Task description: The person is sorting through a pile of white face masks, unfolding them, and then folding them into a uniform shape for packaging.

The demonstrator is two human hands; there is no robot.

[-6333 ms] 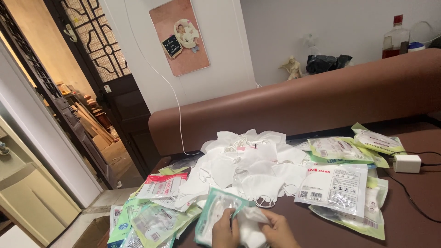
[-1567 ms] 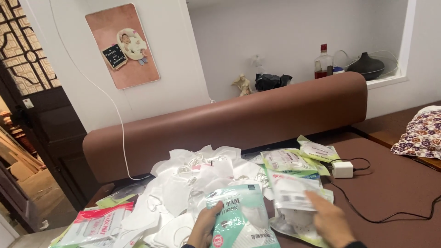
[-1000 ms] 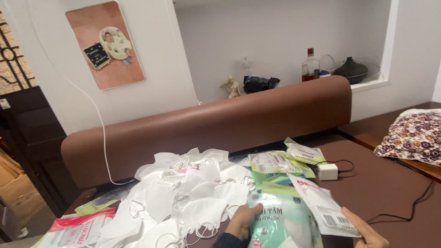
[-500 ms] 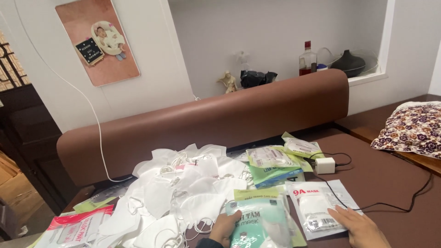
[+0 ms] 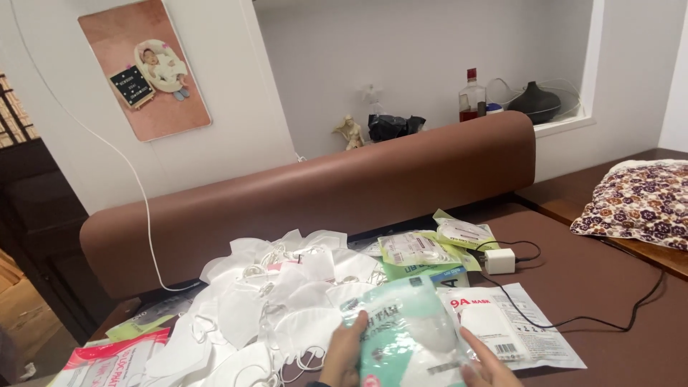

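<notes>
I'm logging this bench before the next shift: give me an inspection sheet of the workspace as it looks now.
Surface: brown tabletop, partly covered.
Job's things: teal-and-clear mask packet, held in both hands.
Clutter: heap of loose white masks; sealed mask packets; red-and-white packet; clear packet.
Grippers: left hand and right hand grip the packet's edges.
Cables: white adapter with black cable; white wall cord.
Surroundings: padded brown backrest, floral cushion, wall picture, bottle.

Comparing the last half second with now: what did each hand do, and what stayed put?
The right hand left the white-labelled mask packet lying flat on the brown surface and came across to the teal mask packet, which the left hand still holds; both hands now grip it, raised slightly. The pile of loose white masks, the white charger and the patterned cushion stayed where they were.
</notes>
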